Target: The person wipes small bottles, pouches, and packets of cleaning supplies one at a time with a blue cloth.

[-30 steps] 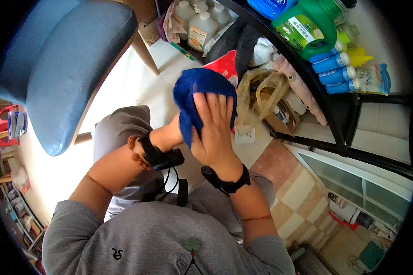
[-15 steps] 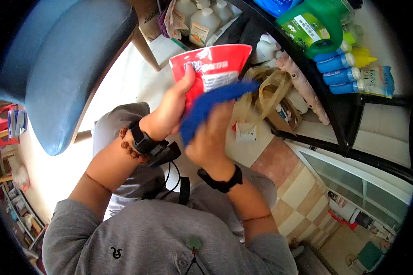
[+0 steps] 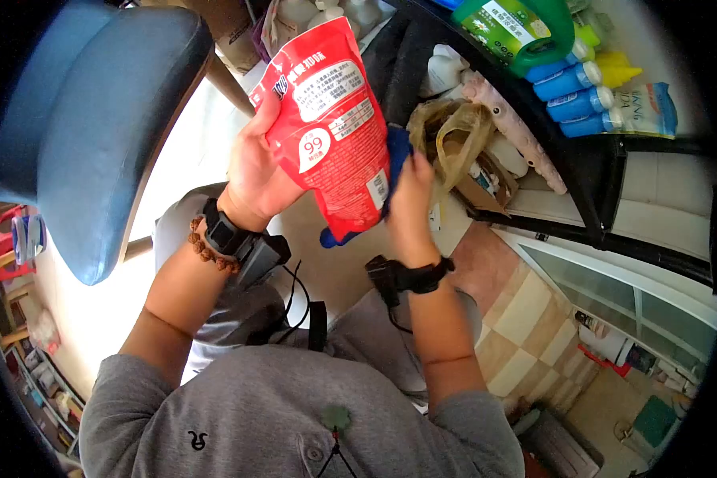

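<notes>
A red refill pouch [image 3: 338,135] with white printing and a large "99" is tilted up in front of me, its printed panel facing me. My left hand [image 3: 255,171] grips its left edge, with the thumb over the front. At the pouch's lower right side, my right hand [image 3: 412,199] is closed on a blue cloth [image 3: 398,155]. That cloth runs behind the pouch, and one end shows below its bottom corner. Part of the cloth and the fingertips of my right hand are hidden or slightly blurred.
A blue padded chair [image 3: 111,143] stands at my left. To the right, a black rack [image 3: 589,191] holds a green jug [image 3: 526,32] and several blue bottles [image 3: 577,103]. An olive plastic bag [image 3: 458,139] and a cardboard box [image 3: 486,195] lie beneath it.
The pouch has come round to show its printed panel more fully and now stands more upright. My right hand and the blue cloth have gone from across its front to its right side and behind.
</notes>
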`<state>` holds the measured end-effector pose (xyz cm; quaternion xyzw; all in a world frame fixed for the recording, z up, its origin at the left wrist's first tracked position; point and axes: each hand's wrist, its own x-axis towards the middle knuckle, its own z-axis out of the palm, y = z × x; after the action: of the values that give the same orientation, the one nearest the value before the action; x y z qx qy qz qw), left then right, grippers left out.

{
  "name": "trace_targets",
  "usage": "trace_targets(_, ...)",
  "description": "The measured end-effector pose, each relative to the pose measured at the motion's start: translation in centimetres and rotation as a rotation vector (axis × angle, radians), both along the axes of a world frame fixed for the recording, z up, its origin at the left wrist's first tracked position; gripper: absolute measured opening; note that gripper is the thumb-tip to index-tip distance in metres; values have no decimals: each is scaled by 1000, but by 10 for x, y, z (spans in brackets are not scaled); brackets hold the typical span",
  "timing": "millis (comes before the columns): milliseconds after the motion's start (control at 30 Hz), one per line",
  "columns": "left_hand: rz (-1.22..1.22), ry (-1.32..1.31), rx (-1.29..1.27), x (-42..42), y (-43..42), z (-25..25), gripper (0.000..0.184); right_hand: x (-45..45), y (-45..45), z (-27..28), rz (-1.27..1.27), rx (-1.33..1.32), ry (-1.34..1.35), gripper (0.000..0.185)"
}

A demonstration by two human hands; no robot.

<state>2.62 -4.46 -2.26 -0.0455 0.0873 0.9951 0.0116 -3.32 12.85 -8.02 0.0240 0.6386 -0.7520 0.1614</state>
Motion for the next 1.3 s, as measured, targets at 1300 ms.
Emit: trace_targets(1300, 215, -157, -684, 11, 47, 29, 67, 39, -21, 92, 470, 977, 699, 84)
